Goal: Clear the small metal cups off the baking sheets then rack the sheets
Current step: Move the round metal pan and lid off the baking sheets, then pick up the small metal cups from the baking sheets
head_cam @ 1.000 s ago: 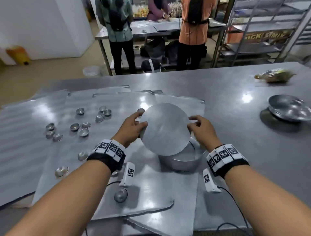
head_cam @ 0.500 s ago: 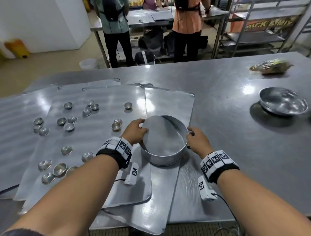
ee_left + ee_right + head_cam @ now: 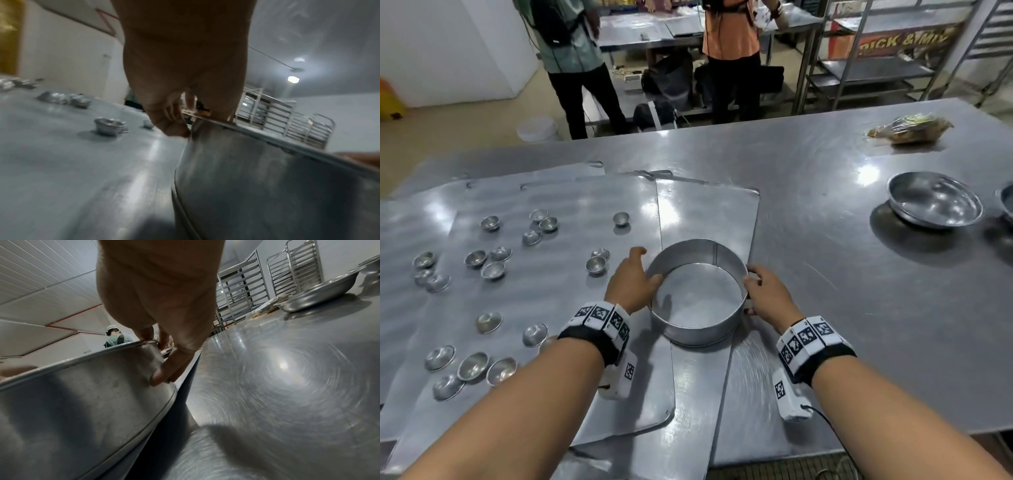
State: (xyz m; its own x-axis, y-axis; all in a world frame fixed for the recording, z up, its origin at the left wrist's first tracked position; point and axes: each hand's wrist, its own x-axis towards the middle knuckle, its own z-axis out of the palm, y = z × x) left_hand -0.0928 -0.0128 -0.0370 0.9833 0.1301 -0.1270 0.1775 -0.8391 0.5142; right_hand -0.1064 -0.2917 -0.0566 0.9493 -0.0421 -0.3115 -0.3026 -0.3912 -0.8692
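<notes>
Thin metal throughout: my left hand [image 3: 634, 281] and right hand [image 3: 768, 294] clasp opposite rims of the round pan [image 3: 697, 325], which rests on the baking sheets [image 3: 709, 212]. Small cups [image 3: 595, 265] left of the pan seem light, rigid, slippery; pinch each rim.

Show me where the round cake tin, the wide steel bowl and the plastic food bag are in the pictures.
round cake tin [image 3: 690, 330]: head view, near outer wall.
wide steel bowl [image 3: 935, 200]: head view, inside of the bowl.
plastic food bag [image 3: 909, 129]: head view, middle of the bag.
</notes>
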